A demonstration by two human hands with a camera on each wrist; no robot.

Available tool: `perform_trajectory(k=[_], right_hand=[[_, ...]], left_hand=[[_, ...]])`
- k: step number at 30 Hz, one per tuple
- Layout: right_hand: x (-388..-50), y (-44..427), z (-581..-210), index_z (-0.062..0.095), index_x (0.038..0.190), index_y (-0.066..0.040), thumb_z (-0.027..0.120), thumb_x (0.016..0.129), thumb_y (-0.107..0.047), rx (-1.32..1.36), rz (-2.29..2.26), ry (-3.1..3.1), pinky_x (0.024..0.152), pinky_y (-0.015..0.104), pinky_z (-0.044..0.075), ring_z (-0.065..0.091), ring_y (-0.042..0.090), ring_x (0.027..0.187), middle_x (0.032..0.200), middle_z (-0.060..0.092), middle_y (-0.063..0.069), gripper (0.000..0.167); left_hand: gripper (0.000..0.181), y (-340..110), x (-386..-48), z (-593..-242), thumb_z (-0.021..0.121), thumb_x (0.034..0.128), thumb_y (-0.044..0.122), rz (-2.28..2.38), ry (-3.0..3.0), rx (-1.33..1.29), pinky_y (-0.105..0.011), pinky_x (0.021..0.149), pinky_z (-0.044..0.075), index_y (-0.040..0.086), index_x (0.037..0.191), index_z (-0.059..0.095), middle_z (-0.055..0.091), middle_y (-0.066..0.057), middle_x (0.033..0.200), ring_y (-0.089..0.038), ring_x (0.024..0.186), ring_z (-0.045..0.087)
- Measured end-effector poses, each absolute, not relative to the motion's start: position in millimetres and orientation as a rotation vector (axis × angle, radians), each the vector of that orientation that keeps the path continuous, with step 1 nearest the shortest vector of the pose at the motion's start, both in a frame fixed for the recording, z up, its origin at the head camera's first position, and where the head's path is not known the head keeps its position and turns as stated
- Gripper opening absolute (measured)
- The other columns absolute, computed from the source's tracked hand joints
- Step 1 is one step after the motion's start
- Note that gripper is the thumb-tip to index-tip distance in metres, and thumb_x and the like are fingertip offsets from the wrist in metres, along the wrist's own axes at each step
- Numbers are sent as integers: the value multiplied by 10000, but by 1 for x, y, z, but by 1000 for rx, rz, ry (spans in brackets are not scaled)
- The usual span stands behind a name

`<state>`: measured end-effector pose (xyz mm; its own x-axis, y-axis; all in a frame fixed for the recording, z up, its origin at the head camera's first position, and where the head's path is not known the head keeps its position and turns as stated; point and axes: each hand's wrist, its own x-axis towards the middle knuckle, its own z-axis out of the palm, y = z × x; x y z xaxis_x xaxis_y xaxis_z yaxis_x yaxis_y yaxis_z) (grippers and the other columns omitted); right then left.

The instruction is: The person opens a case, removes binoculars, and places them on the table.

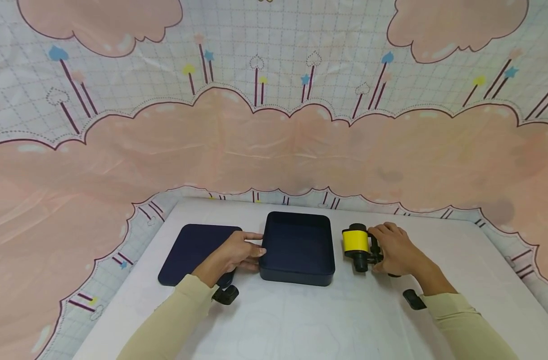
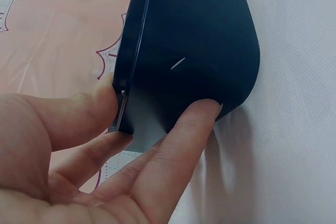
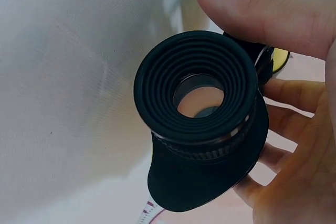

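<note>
A dark navy, open-topped rectangular box (image 1: 297,276) sits mid-table with its inner floor showing. My left hand (image 1: 238,250) holds it by its left side; in the left wrist view the thumb is at the rim and a fingertip rests on the outer wall (image 2: 194,40). To the right of the box is a pair of yellow and black binoculars (image 1: 356,241). Its right barrel is in the grip of my right hand (image 1: 396,250). The right wrist view shows a ribbed black eyecup (image 3: 197,40), with the thumb across the middle of the binoculars and the fingers behind.
A flat navy lid-like panel (image 1: 192,250) lies left of the box, partly under the left forearm. White cloth covers the table (image 1: 301,325). Behind it hangs a patterned pink and white curtain (image 1: 274,150). Small black devices (image 1: 226,295) sit at both wrists.
</note>
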<state>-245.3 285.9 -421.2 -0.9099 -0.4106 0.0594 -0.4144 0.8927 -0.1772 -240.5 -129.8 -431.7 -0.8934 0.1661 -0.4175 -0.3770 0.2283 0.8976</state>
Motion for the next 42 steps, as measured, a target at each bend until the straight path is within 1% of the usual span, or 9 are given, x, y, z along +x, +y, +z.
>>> perform_trajectory(k=[11, 18, 26, 36, 42], right_hand=[[-246, 285, -428, 550, 1408, 29, 997, 641, -257, 664, 294, -3038, 1139, 764, 320, 435, 508, 1363, 1390, 612, 230, 932], [-248, 285, -432, 548, 1412, 27, 995, 641, -257, 662, 308, -3039, 1140, 765, 319, 434, 508, 1365, 1394, 612, 227, 935], [-247, 283, -435, 553, 1407, 31, 982, 653, -236, 668, 311, -3034, 1136, 764, 324, 434, 500, 1366, 1390, 615, 225, 908], [-248, 283, -437, 542, 1426, 27, 976, 669, -252, 649, 329, -3061, 1154, 757, 313, 416, 509, 1385, 1407, 606, 225, 916], [-253, 282, -436, 536, 1437, 37, 971, 678, -273, 654, 380, -3096, 1165, 728, 330, 428, 494, 1379, 1412, 603, 231, 928]], left_hand=[[617, -130, -237, -429, 714, 945, -19, 1700, 2083, -188, -537, 871, 634, 3, 1523, 501, 645, -288, 1359, -385, 1158, 719], [617, -131, -237, -429, 708, 950, -16, 1693, 2087, -184, -534, 871, 635, 3, 1529, 493, 643, -291, 1357, -394, 1128, 728], [613, -130, -236, -428, 710, 948, -19, 1703, 2080, -188, -535, 872, 634, 1, 1523, 499, 624, -300, 1381, -404, 1141, 721], [608, -130, -241, -431, 716, 941, -21, 1711, 2076, -204, -514, 861, 642, 17, 1515, 518, 648, -269, 1351, -359, 1159, 720], [612, -131, -242, -432, 714, 948, -10, 1705, 2071, -203, -517, 879, 636, 27, 1524, 510, 643, -266, 1370, -370, 1182, 710]])
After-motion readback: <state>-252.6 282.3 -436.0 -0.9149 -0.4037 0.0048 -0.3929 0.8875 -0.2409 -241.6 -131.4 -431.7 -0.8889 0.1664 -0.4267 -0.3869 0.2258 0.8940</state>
